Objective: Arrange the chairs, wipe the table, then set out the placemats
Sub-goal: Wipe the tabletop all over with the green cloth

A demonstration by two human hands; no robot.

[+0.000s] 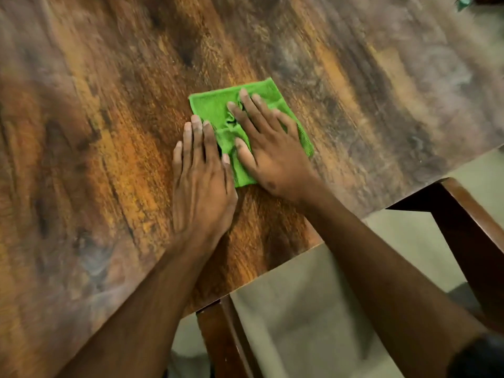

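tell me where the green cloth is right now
In the head view the green cloth lies flat on the wooden table, near the edge closest to the person, under the right hand, with the left hand just beside it.

Both hands flat, fingers straight (left hand [203, 184], right hand [268, 151]), forearms extended.

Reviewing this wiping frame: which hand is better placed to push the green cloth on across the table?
Probably the right hand: it lies flat on the green cloth, fingers spread over its middle. The left hand rests mostly on the bare table, only its fingertips at the cloth's edge.
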